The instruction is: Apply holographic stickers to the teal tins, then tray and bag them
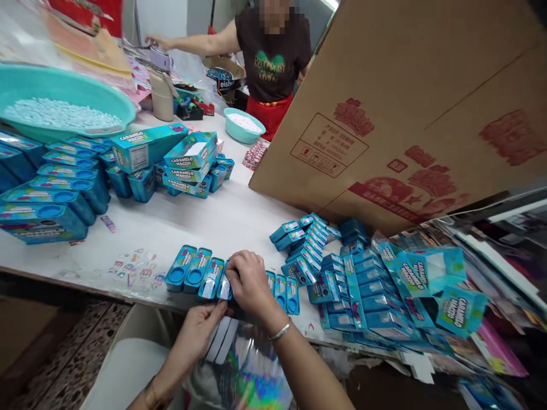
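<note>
A row of small blue candy boxes (187, 263) stands along the table's near edge. Two boxes in it carry shiny clear strips (209, 287) on their fronts. My right hand (252, 285) rests over the middle of the row, fingers curled down onto a box and covering some of its neighbours. Just below, my left hand (197, 330) has thumb and fingertips pinched together at the foot of these boxes; what they hold is hidden. Beneath both hands, over my lap, lies a glossy rainbow-sheened sheet (252, 364) bearing white strips (226, 341).
More blue boxes (51, 219) crowd the left, beside a turquoise basin (123, 108) of pale candies. Open display cartons (188, 159) sit behind. Stacked boxes (376, 296) and a large leaning cardboard box (384, 114) fill the right. A person (273, 62) stands across the table.
</note>
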A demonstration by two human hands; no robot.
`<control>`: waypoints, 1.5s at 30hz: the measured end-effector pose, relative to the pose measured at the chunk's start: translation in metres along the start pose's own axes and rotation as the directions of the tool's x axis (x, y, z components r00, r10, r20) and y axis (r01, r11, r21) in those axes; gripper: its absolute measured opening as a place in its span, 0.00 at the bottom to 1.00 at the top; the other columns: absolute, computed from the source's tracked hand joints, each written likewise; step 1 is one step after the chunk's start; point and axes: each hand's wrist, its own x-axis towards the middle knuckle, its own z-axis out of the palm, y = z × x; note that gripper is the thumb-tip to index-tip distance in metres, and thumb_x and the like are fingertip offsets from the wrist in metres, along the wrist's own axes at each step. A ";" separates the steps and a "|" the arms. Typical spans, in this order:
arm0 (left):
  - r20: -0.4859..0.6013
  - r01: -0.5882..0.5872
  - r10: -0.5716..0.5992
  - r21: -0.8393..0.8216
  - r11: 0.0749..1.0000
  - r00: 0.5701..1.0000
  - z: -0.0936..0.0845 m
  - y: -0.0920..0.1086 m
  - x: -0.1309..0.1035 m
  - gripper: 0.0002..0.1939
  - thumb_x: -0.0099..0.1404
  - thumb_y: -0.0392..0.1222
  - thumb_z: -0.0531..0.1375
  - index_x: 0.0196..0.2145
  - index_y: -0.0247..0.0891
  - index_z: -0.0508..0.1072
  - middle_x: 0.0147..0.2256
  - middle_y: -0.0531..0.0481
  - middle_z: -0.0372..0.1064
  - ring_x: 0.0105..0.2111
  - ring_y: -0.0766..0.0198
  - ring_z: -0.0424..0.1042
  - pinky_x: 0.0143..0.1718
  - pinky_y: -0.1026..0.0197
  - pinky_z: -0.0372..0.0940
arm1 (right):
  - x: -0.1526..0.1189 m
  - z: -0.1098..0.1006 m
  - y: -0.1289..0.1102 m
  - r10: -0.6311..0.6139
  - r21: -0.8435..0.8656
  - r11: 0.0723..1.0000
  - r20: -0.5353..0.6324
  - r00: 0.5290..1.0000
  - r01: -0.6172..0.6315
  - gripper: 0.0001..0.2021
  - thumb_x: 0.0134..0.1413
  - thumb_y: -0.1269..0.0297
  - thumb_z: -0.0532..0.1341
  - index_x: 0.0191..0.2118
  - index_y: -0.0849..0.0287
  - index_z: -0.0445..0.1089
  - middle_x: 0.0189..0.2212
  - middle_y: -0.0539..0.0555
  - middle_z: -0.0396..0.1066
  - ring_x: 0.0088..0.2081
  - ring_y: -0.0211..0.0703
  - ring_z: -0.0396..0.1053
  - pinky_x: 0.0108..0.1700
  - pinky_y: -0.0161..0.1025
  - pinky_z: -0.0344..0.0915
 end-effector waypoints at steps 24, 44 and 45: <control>0.047 -0.105 0.100 0.116 0.988 0.994 0.010 -0.002 -0.041 0.19 0.52 0.52 0.67 0.35 0.35 0.81 0.34 0.45 0.80 0.33 0.55 0.76 0.34 0.60 0.69 | -0.179 0.038 -0.003 0.087 0.019 0.996 -0.264 0.961 -0.085 0.14 0.65 0.71 0.58 0.53 0.53 0.70 0.43 0.56 0.74 0.43 0.49 0.69 0.44 0.45 0.64; 0.014 0.003 -0.002 -0.010 1.000 1.000 0.016 0.005 -0.044 0.23 0.50 0.55 0.69 0.37 0.34 0.75 0.26 0.52 0.74 0.23 0.64 0.69 0.25 0.65 0.63 | -0.156 0.025 -0.009 0.168 0.240 0.965 -0.261 0.951 -0.105 0.08 0.63 0.73 0.59 0.39 0.53 0.73 0.36 0.51 0.73 0.40 0.43 0.67 0.44 0.42 0.59; 0.020 0.007 -0.007 -0.017 1.000 1.000 0.016 0.005 -0.043 0.24 0.50 0.55 0.69 0.38 0.34 0.75 0.26 0.53 0.74 0.22 0.65 0.69 0.24 0.65 0.62 | -0.156 0.025 -0.010 0.176 0.247 0.963 -0.262 0.949 -0.110 0.08 0.63 0.74 0.59 0.38 0.54 0.72 0.36 0.51 0.73 0.40 0.43 0.67 0.43 0.41 0.59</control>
